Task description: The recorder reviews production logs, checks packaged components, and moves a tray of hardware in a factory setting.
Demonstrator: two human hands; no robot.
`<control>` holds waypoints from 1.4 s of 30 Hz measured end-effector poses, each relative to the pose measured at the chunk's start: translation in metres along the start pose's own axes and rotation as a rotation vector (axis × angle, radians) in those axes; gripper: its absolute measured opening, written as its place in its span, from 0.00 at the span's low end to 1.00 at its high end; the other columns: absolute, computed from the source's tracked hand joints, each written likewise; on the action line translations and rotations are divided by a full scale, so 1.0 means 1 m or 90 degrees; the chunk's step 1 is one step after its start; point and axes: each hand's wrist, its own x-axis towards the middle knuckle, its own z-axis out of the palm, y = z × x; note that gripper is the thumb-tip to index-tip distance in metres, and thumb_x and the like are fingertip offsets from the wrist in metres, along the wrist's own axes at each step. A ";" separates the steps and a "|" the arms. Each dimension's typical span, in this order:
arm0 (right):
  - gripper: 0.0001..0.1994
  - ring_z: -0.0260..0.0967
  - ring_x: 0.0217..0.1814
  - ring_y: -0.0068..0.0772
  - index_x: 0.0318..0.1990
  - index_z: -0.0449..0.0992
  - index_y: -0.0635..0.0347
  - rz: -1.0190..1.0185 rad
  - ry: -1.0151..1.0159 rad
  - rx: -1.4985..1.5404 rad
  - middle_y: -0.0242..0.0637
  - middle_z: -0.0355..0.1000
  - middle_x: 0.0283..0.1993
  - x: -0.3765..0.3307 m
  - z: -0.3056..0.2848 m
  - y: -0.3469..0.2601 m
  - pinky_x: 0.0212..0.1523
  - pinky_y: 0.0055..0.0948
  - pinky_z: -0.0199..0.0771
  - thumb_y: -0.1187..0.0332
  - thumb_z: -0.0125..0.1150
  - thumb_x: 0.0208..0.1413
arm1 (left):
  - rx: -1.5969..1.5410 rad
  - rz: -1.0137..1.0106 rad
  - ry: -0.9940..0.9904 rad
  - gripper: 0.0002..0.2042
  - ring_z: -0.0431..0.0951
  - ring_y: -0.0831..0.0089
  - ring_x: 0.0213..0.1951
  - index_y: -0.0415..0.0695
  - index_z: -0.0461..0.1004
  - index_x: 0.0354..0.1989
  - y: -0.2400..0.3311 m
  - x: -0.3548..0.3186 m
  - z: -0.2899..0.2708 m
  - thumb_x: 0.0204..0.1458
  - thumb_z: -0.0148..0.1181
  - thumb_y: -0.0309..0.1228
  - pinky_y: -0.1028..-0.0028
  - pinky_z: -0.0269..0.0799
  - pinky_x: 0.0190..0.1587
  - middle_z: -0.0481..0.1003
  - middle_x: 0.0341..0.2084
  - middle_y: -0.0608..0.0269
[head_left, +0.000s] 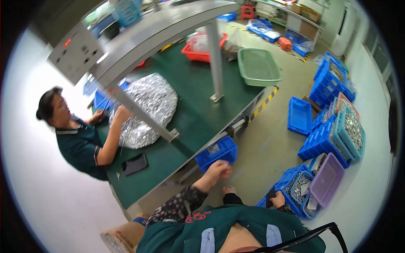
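My left hand [218,170] hangs in front of the green table's edge, above a blue plastic crate [217,154]. Its fingers look loosely curled, but motion smears them, and nothing shows in the hand. Low at the right, my right hand [279,199] is closed on a flat black object [270,195], whose kind I cannot make out. Right beside that hand stands a light-blue basket [301,189] of small shiny metal parts, set in a blue crate.
Across the green table [190,114], a co-worker [84,139] handles a clear bag [149,109] of silvery parts. A phone [134,164] lies near them. Metal posts [214,59] carry a shelf. Stacked blue crates [322,141], a purple basket [327,180] and a green basket [258,66] stand rightward.
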 end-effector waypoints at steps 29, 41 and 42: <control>0.13 0.58 0.28 0.19 0.29 0.61 0.64 -0.525 -1.011 0.002 0.33 0.61 0.26 -0.297 0.257 -0.452 0.29 0.19 0.61 0.74 0.57 0.34 | -0.723 0.379 0.886 0.07 0.70 0.71 0.28 0.44 0.61 0.34 -0.256 -0.440 -0.155 0.46 0.46 0.28 0.75 0.67 0.27 0.68 0.27 0.62; 0.13 0.61 0.33 0.24 0.32 0.62 0.66 -0.374 -0.959 0.128 0.37 0.63 0.31 -0.348 0.346 -0.527 0.34 0.21 0.63 0.77 0.55 0.35 | -0.538 0.182 0.788 0.08 0.70 0.72 0.30 0.42 0.61 0.35 -0.203 -0.499 -0.293 0.46 0.47 0.28 0.76 0.67 0.29 0.68 0.28 0.60; 0.14 0.61 0.33 0.25 0.33 0.62 0.67 -0.317 -0.926 0.179 0.38 0.63 0.32 -0.351 0.357 -0.535 0.35 0.22 0.63 0.78 0.55 0.35 | -0.501 0.164 0.772 0.10 0.70 0.74 0.29 0.42 0.61 0.36 -0.195 -0.507 -0.315 0.46 0.46 0.30 0.79 0.66 0.29 0.69 0.28 0.61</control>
